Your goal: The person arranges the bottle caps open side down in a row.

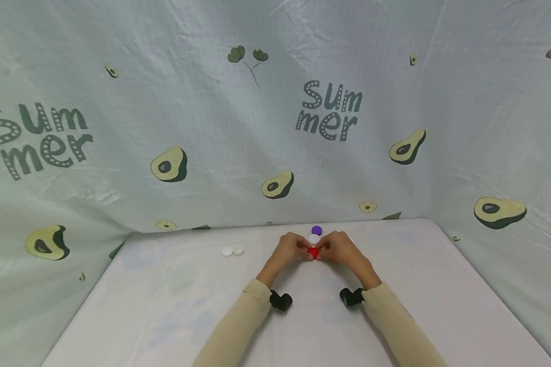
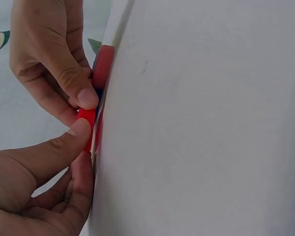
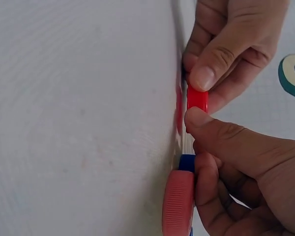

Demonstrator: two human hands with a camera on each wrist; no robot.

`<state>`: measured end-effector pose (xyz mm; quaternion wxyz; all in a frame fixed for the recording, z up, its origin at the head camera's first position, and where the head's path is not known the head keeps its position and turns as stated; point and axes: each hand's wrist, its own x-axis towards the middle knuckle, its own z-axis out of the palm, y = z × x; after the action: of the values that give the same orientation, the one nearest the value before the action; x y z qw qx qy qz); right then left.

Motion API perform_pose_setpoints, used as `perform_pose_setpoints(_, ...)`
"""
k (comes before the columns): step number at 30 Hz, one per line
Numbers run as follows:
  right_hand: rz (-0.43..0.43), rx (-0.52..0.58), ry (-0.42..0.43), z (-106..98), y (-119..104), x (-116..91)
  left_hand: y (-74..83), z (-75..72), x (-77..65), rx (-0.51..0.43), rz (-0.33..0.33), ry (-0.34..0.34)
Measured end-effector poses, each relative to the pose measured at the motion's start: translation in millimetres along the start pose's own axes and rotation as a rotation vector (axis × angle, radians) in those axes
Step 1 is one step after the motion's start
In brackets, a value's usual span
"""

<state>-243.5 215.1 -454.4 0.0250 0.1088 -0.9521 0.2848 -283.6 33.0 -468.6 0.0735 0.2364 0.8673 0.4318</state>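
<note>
A small bright red cap (image 1: 313,253) stays between my two hands, close over the table. My left hand (image 1: 288,247) pinches one side of it, thumb towards me. The other side of the red cap (image 3: 197,98) is pinched by my right hand (image 1: 342,248). Just beyond the fingers lie a white cap (image 1: 314,238) and, farther back, a purple cap (image 1: 317,230). Beside my right hand, the right wrist view shows a ridged pinkish-red cap (image 3: 178,204) with a blue piece (image 3: 187,162) behind it, partly hidden.
Two white caps, one (image 1: 227,251) next to the other (image 1: 239,250), lie to the left on the white-covered table (image 1: 179,316). A printed curtain (image 1: 220,122) rises behind the table's back edge and along both sides.
</note>
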Motion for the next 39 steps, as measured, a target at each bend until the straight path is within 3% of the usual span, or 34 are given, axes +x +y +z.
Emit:
perform_pose_setpoints(9,0.033,0.095,-0.024,-1.8,9.9,-6.1,-0.9,0.9,-6.4,-0.078,0.057,-0.012)
perform_pose_setpoints(15,0.03,0.21,0.039,-3.6,10.9,-11.7,1.1,-7.1,-13.3,-0.187,0.109,0.004)
perform_pose_setpoints(20,-0.014,0.288,0.067,-8.2,5.9,-14.2,8.9,-16.4,-17.8,-0.201,0.143,0.03)
perform_pose_setpoints(28,-0.041,0.329,0.085,-11.1,-6.3,-16.5,15.9,-26.3,-26.4,-0.218,0.16,0.041)
perform_pose_setpoints(39,-0.111,0.24,0.139,-4.9,-22.4,-15.1,14.8,-34.4,-33.6,-0.187,0.213,0.071)
